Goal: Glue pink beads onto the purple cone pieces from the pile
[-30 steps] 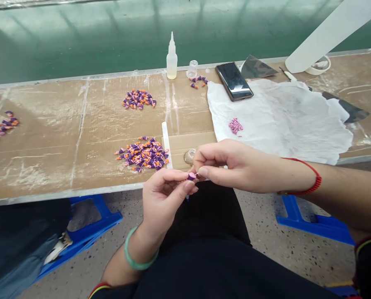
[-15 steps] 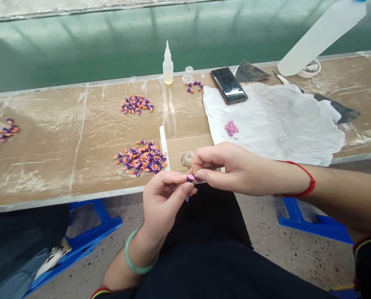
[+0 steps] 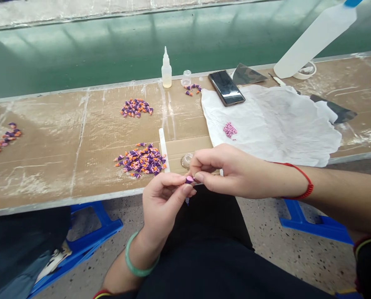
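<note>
Between the thumb and forefinger of my left hand [image 3: 163,195] is a small purple piece with a pink end [image 3: 189,179]. My right hand [image 3: 219,170] meets it from the right, thumb and fingers pinched at the piece's edge; whatever they grip is too small to make out. A thin bluish tip [image 3: 187,202] pokes out below my left fingers. Just beyond my hands a small clear round dish [image 3: 187,160] rests on a cardboard sheet [image 3: 185,143]. To its left lie a white flat stick [image 3: 163,145] and a heap of small purple-and-orange figures [image 3: 143,160].
More figures lie in a second heap [image 3: 136,107] and at the far left [image 3: 5,139]. A dropper bottle [image 3: 166,70], a phone [image 3: 226,87] and a tape roll [image 3: 306,71] stand toward the back. Tiny pink bits [image 3: 229,130] sit on white paper [image 3: 275,120].
The view has shifted slightly. Both hands stay together at the purple piece, with the same pinched grips and hardly any movement.
</note>
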Demonstrator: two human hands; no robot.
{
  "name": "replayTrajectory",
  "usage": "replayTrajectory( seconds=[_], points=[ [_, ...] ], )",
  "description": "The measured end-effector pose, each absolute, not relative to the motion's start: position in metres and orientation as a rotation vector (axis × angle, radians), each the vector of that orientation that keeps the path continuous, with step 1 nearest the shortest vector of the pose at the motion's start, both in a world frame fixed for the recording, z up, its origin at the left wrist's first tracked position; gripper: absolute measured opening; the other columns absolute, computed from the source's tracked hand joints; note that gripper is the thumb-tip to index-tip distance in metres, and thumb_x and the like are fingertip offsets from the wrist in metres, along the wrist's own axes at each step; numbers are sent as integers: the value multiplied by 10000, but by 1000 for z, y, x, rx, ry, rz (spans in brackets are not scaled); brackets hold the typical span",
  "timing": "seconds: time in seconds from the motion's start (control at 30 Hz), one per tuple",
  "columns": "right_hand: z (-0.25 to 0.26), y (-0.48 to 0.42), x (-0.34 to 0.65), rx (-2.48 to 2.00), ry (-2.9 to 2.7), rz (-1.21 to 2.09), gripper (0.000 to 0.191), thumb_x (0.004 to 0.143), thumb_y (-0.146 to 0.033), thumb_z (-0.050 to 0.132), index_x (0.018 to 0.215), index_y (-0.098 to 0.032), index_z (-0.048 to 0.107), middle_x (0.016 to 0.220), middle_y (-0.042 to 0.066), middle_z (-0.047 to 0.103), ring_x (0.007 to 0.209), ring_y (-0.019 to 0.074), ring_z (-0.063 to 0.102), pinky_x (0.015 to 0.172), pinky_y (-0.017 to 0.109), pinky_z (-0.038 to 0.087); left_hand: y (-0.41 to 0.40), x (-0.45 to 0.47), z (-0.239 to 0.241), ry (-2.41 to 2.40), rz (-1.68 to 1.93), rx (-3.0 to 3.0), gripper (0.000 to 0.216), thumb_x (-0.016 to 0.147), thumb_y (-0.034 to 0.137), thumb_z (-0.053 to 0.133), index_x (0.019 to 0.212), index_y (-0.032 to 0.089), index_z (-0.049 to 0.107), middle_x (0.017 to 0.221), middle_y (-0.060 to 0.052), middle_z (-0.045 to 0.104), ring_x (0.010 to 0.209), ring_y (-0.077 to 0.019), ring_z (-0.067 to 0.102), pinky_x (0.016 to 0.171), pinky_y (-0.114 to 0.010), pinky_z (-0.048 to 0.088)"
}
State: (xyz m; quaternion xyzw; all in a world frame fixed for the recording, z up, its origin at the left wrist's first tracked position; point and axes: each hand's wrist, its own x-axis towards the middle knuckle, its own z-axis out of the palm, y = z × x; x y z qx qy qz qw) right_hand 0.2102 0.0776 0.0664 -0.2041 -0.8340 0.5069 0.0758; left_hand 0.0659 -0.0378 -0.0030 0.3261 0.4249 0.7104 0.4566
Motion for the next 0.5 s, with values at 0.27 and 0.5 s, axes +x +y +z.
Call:
replayTrajectory(
  seconds=[0.27,0.5],
  points=[
    [69,77,209,-594,-2489,1516,120,878,-192,521,758,-188,519,635,-33,603,556,77,488,518,184,377,-38,68,-4,1029,1771,821,103,778,160,843,822,211,766,785,5,783,624,-114,747,587,-182,635],
    [70,77,209,-594,-2535,1462,132,886,-196,524,754,-185,526,635,-28,603,557,76,488,520,186,378,-38,69,-4,1066,1766,783,117,755,202,868,788,192,756,765,-13,783,588,-121,735,555,-186,624]
  ],
)
